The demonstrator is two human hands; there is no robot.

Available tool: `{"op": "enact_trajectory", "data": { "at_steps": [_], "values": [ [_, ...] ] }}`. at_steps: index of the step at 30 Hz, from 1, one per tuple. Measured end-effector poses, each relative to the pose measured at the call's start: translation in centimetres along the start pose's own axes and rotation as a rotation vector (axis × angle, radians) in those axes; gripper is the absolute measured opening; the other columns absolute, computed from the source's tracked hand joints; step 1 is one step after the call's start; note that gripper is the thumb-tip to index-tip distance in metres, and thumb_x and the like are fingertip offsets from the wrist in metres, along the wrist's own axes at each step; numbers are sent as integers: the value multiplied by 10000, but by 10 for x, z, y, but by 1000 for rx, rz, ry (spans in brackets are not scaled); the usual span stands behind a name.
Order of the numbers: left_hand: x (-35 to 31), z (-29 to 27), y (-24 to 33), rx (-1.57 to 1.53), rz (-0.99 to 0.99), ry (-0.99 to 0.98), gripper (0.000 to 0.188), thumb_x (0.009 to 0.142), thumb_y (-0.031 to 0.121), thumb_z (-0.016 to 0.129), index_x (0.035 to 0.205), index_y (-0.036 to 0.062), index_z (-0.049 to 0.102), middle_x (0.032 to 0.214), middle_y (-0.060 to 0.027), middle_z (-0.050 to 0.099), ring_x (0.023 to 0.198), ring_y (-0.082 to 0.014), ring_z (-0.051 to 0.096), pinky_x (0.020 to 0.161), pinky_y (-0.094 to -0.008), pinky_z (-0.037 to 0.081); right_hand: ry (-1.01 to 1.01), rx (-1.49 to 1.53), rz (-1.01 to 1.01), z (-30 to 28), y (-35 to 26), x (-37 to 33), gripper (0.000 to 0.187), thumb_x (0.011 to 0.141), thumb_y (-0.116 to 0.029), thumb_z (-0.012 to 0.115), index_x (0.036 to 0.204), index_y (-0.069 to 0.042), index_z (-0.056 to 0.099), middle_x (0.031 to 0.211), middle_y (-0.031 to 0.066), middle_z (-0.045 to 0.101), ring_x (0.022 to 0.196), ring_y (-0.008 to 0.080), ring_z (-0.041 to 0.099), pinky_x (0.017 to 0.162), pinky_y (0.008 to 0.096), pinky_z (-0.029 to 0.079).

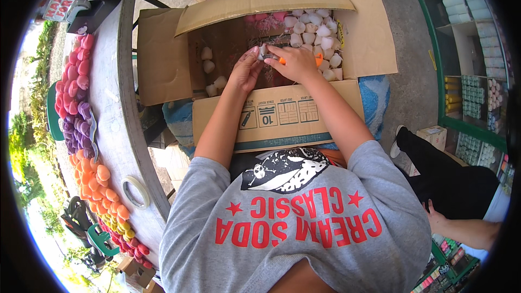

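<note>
Over the open cardboard box (271, 145), both of my hands meet around one small whitish piece (264, 51). My left hand (247, 68) pinches this piece between thumb and fingertips. Closed around an orange-handled tool (319, 60), my right hand (296, 62) has its fingertips against the same piece. The tool's working end is hidden, so its exact kind does not show. Many white, rounded, cup-like pieces (312, 26) are heaped in the box's right side. A few similar white pieces (208, 66) lie at its left. Thin pinkish shavings (266, 24) lie toward the back.
On the grey table (122, 130) at left, rows of pink, purple, orange, yellow and red pieces (95, 182) lie beside a tape roll (135, 192). A green-framed glass cabinet (434, 49) stands right. Another person's hand (436, 218) rests near dark trousers. Blue patterned cloth (374, 97) lies under the box.
</note>
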State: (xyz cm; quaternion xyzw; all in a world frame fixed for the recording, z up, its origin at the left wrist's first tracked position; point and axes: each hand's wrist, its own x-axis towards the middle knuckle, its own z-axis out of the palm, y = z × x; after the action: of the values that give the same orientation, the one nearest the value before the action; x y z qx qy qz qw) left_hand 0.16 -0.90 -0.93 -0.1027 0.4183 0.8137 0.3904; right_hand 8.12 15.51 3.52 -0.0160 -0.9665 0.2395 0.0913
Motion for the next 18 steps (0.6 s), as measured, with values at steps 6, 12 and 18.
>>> {"op": "enact_trajectory", "data": {
  "at_steps": [6,12,18],
  "values": [
    [-10,13,6,23,54,10,372,869,151,637,1191,41,486,1121,-62,594,1020,-156,564,916,-289,459,-21,53,41,2,3,0,425,846,-554,505,1133,-273,643,730,30,657,659,265,635,602,399,487],
    [-12,17,7,24,80,1,400,823,78,683,1165,34,480,1073,-74,592,968,-149,574,868,-265,482,54,96,28,8,8,-1,384,855,-560,493,1156,-358,618,656,32,632,623,260,629,557,373,489],
    [-11,15,8,27,122,-57,375,817,20,669,1145,32,489,1073,-81,595,978,-139,573,852,-249,486,-147,130,175,-2,4,1,347,862,-573,478,1188,-478,550,582,46,589,617,264,627,547,366,487]
  ]
}}
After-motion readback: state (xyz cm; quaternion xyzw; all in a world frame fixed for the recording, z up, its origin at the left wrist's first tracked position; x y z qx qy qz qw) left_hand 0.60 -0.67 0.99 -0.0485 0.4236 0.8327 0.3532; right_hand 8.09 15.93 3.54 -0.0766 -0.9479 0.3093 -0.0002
